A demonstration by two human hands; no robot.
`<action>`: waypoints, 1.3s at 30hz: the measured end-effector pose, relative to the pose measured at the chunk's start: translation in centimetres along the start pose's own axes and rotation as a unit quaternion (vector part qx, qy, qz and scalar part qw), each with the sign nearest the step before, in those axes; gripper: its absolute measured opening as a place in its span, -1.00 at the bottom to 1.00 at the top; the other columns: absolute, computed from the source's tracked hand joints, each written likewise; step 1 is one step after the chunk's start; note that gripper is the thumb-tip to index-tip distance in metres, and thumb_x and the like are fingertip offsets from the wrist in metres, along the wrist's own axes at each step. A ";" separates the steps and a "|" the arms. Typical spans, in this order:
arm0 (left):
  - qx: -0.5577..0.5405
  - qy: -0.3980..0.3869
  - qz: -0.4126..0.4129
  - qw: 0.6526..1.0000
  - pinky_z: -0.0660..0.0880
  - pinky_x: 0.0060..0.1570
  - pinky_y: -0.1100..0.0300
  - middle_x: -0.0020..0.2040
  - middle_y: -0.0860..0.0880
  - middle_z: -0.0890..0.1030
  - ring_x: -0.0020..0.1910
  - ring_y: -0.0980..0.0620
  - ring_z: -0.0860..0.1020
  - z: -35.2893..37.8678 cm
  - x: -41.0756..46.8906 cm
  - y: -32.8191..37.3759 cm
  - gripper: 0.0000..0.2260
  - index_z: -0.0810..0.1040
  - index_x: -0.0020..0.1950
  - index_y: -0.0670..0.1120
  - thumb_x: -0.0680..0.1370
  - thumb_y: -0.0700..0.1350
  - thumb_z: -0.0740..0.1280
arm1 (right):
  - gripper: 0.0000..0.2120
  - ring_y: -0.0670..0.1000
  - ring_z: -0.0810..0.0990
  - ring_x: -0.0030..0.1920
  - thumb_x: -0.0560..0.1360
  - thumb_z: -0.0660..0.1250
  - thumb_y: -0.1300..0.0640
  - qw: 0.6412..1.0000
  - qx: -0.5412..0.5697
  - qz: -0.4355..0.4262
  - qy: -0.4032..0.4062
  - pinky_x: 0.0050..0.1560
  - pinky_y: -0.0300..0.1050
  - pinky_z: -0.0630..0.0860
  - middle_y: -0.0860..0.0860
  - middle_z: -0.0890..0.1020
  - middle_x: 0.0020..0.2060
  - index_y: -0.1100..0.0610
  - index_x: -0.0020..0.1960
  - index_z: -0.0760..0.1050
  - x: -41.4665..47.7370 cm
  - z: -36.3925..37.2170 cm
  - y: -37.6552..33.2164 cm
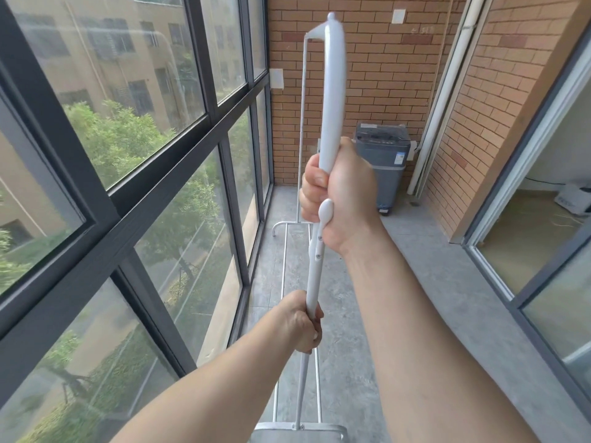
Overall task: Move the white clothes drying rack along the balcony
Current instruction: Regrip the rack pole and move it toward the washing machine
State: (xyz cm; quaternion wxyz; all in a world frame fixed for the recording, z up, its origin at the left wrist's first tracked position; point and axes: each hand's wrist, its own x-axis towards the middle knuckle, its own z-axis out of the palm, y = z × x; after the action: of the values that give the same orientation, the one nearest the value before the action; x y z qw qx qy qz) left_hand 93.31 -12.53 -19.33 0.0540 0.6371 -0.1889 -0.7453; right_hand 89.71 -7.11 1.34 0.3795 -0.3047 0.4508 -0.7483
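Observation:
The white clothes drying rack (332, 91) stands lengthwise along the balcony, close to the windows. Its near upright pole rises in front of me and its far pole stands by the brick end wall. My right hand (339, 199) is wrapped around the near pole at chest height, just above a white clip. My left hand (300, 321) grips the same pole lower down. Two thin base rails run along the floor between the near foot bar and the far foot.
Dark-framed windows (179, 174) line the left side. A grey washing machine (383, 161) stands against the brick end wall (377, 75), with a white pipe (447, 91) in the corner. A sliding door frame (524, 193) opens on the right. The grey tiled floor (415, 282) lies between.

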 end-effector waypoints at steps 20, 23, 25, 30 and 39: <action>0.021 -0.016 0.013 1.000 0.35 -0.52 0.21 0.17 -0.46 0.30 -0.45 -0.01 0.34 2.9 7.3 16.7 -0.80 0.53 -0.21 -0.25 0.49 -0.39 0.14 | -0.50 -0.04 0.06 -0.56 0.58 0.01 0.07 1.000 0.000 -0.006 0.026 -0.49 -0.23 -0.01 -0.02 0.15 -0.59 0.06 -0.54 0.19 17.9 2.0 3.5; 0.048 0.003 0.026 0.999 0.35 -0.50 0.20 0.14 -0.43 0.32 -0.44 0.00 0.35 3.7 8.3 18.6 -0.81 0.51 -0.22 -0.24 0.48 -0.41 0.15 | -0.49 -0.04 0.05 -0.56 0.59 0.00 0.05 1.000 -0.002 -0.006 0.023 -0.48 -0.23 -0.02 -0.03 0.14 -0.60 0.07 -0.54 0.18 20.0 1.9 3.7; 0.056 -0.003 0.030 0.998 0.35 -0.49 0.20 -0.07 -0.30 0.44 -0.44 0.00 0.35 4.5 9.0 19.9 -0.80 0.49 -0.28 -0.21 0.46 -0.39 0.16 | -0.50 -0.04 0.05 -0.56 0.59 -0.01 0.05 1.000 0.000 -0.009 0.022 -0.49 -0.24 -0.01 -0.03 0.14 -0.60 0.07 -0.53 0.18 21.9 1.6 3.6; 0.052 0.006 0.021 0.998 0.33 -0.47 0.23 -0.28 -0.13 0.46 -0.45 -0.02 0.35 7.0 10.7 23.6 -0.77 0.43 -0.41 -0.18 0.44 -0.37 0.17 | -0.50 -0.04 0.05 -0.57 0.60 -0.01 0.04 1.000 0.005 -0.004 0.021 -0.52 -0.28 0.02 -0.03 0.13 -0.61 0.08 -0.52 0.16 26.5 0.5 3.6; 0.047 0.010 0.035 0.998 0.35 -0.46 0.19 -0.22 -0.26 0.37 -0.41 -0.03 0.37 12.1 12.9 29.8 -0.80 0.50 -0.27 -0.23 0.51 -0.37 0.19 | -0.53 -0.03 0.05 -0.57 0.57 -0.01 0.07 1.000 -0.001 -0.001 0.005 -0.52 -0.29 0.03 -0.02 0.12 -0.58 0.08 -0.51 0.15 34.8 -1.7 3.2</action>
State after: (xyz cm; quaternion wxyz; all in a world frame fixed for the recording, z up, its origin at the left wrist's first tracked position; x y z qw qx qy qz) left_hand 74.47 -41.60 -19.43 0.0517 0.6391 -0.2452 -0.7272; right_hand 70.97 -36.61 1.74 0.3759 -0.3016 0.4532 -0.7499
